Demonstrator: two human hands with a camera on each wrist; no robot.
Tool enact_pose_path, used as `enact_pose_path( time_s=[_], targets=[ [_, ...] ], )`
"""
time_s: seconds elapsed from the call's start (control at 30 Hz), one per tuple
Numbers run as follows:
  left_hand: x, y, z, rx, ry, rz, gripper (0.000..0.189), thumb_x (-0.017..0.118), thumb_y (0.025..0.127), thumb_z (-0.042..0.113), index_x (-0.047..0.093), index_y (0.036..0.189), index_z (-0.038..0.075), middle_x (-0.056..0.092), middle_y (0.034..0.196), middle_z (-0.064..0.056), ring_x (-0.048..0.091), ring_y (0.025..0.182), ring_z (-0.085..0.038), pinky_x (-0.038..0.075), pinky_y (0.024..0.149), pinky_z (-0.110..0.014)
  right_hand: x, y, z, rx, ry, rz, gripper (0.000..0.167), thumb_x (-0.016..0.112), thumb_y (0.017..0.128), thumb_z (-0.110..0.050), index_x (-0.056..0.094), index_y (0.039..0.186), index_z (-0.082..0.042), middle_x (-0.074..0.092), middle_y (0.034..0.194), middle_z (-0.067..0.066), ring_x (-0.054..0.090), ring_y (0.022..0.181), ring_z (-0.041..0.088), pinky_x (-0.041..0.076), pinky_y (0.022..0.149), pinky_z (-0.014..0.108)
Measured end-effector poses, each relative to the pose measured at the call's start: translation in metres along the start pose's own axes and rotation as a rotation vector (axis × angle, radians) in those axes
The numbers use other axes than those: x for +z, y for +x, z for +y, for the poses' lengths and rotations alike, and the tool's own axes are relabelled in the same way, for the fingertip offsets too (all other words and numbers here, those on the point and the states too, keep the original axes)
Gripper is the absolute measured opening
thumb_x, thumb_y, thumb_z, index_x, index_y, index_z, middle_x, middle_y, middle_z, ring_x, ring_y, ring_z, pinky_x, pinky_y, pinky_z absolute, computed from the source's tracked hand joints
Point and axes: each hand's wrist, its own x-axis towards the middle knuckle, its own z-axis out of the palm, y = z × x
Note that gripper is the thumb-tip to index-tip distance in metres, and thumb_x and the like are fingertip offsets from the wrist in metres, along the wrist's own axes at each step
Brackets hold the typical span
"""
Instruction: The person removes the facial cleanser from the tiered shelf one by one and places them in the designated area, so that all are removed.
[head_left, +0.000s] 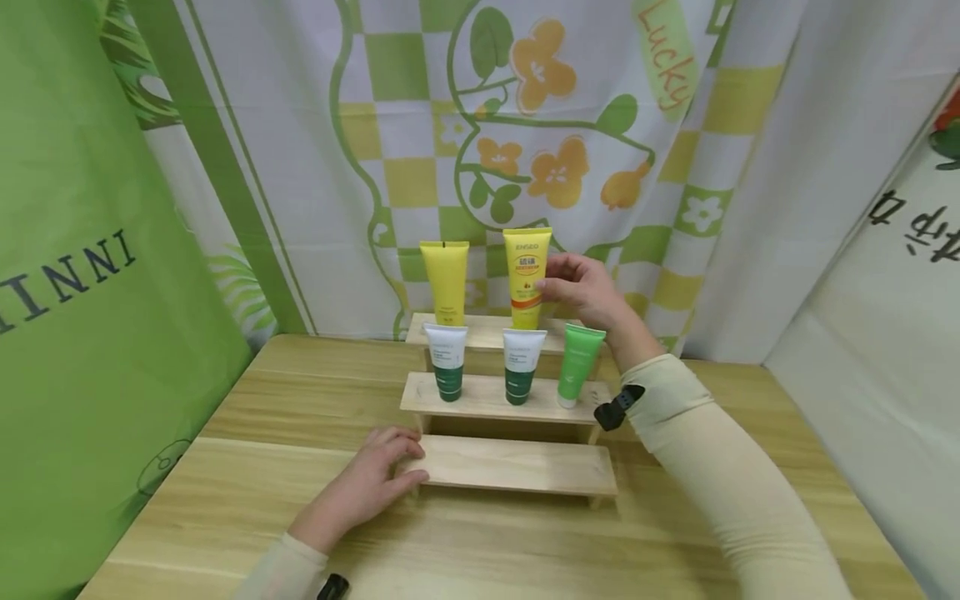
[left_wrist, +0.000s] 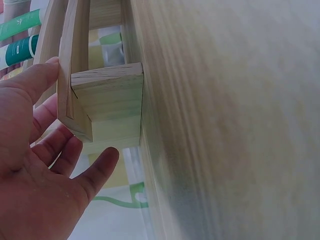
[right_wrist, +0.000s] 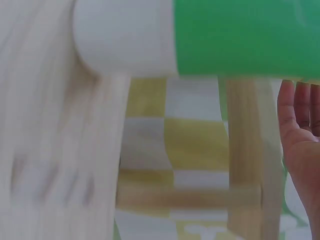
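The right hand (head_left: 592, 292) is pinching the right edge of the front-facing yellow tube (head_left: 527, 271) between its thumb and fingers. This tube is standing over the right part of the top step of the wooden stand (head_left: 517, 465). Its long side is running almost straight up and down, with the wide, flat end pointing up, the narrow end pointing down and the printed front facing the head camera. A second yellow tube (head_left: 447, 279) is standing on the left of that step.

The left hand (head_left: 367, 477) is touching the left end of the lowest step, its fingers bending a little and spreading apart.

On the middle step, two white-and-dark-green tubes (head_left: 448, 358) (head_left: 519, 362) and a smooth green tube (head_left: 580, 362) are standing with their caps down. The stand is showing pale, flat boards, and it is sitting on a table (head_left: 300, 400) with wood stripes. Behind, a soft curtain (head_left: 408, 67) is showing checks and orange flowers.

Some right fingers are hiding behind the held tube. Its very bottom is hard to see, so I cannot tell if it is touching the step. In the right wrist view, the green tube is looking blurry and cut off.
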Motion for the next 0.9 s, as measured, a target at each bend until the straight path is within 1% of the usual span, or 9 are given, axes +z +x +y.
enact_pose_path(
  time_s=[0.07, 0.17, 0.3, 0.43, 0.53, 0.67, 0.8, 0.9],
  targets=[
    [-0.001, 0.0, 0.001, -0.006, 0.002, -0.009, 0.024, 0.072, 0.089, 0.036, 0.065, 0.102, 0.017, 0.058, 0.125, -0.004, 0.048, 0.118, -0.028, 0.044, 0.099, -0.049, -0.008, -0.003, 0.001, -0.004, 0.013, 0.023, 0.027, 0.07, 0.09, -0.004, 0.06, 0.114, 0.001, 0.064, 0.106, 0.009, 0.063, 0.096, 0.022, 0.055, 0.085, 0.037],
    [-0.002, -0.001, 0.002, -0.018, -0.003, -0.014, 0.023, 0.073, 0.088, 0.033, 0.065, 0.103, 0.016, 0.058, 0.126, -0.004, 0.048, 0.119, -0.028, 0.043, 0.099, -0.049, -0.015, -0.01, -0.005, -0.019, 0.048, 0.058, 0.027, 0.071, 0.089, -0.004, 0.06, 0.113, 0.0, 0.062, 0.107, 0.011, 0.062, 0.099, 0.024, 0.054, 0.086, 0.039],
    [-0.002, -0.001, 0.002, -0.024, -0.012, -0.005, 0.022, 0.075, 0.087, 0.028, 0.065, 0.103, 0.016, 0.058, 0.126, -0.004, 0.047, 0.119, -0.029, 0.043, 0.099, -0.05, -0.028, -0.018, -0.013, -0.052, 0.093, 0.094, 0.025, 0.073, 0.087, -0.002, 0.062, 0.109, -0.001, 0.064, 0.104, 0.011, 0.063, 0.096, 0.023, 0.056, 0.081, 0.034],
    [0.001, 0.001, 0.003, -0.017, -0.015, -0.004, 0.022, 0.076, 0.087, 0.027, 0.065, 0.102, 0.016, 0.058, 0.125, -0.004, 0.047, 0.119, -0.029, 0.042, 0.099, -0.05, -0.044, -0.029, -0.02, -0.077, 0.146, 0.138, 0.024, 0.073, 0.086, 0.001, 0.063, 0.108, 0.0, 0.064, 0.1, 0.011, 0.064, 0.092, 0.022, 0.057, 0.078, 0.032],
    [0.002, 0.002, 0.003, -0.017, -0.012, -0.005, 0.022, 0.076, 0.087, 0.027, 0.066, 0.102, 0.016, 0.058, 0.125, -0.004, 0.047, 0.119, -0.029, 0.041, 0.099, -0.05, -0.054, -0.038, -0.023, -0.086, 0.173, 0.16, 0.024, 0.073, 0.086, 0.002, 0.063, 0.108, 0.0, 0.064, 0.1, 0.011, 0.064, 0.092, 0.022, 0.057, 0.077, 0.031],
    [0.003, 0.002, 0.005, -0.013, -0.011, -0.006, 0.022, 0.076, 0.087, 0.027, 0.066, 0.103, 0.015, 0.058, 0.125, -0.004, 0.047, 0.119, -0.029, 0.042, 0.098, -0.05, -0.069, -0.051, -0.026, -0.089, 0.174, 0.191, 0.024, 0.072, 0.087, 0.001, 0.064, 0.109, -0.001, 0.065, 0.102, 0.01, 0.065, 0.092, 0.021, 0.057, 0.077, 0.03],
    [0.003, 0.002, 0.006, -0.012, -0.012, -0.002, 0.022, 0.076, 0.086, 0.026, 0.066, 0.102, 0.015, 0.059, 0.125, -0.007, 0.047, 0.118, -0.029, 0.042, 0.099, -0.05, -0.086, -0.066, -0.026, -0.118, 0.193, 0.196, 0.022, 0.071, 0.088, 0.002, 0.064, 0.109, 0.0, 0.066, 0.101, 0.009, 0.066, 0.091, 0.02, 0.057, 0.077, 0.03],
    [0.003, 0.002, 0.006, -0.012, -0.017, 0.002, 0.022, 0.077, 0.086, 0.025, 0.066, 0.102, 0.014, 0.059, 0.125, -0.008, 0.047, 0.118, -0.029, 0.041, 0.099, -0.051, -0.101, -0.082, -0.025, -0.136, 0.2, 0.206, 0.021, 0.07, 0.088, 0.002, 0.065, 0.109, 0.001, 0.067, 0.101, 0.009, 0.067, 0.09, 0.02, 0.057, 0.077, 0.031]
  ],
)
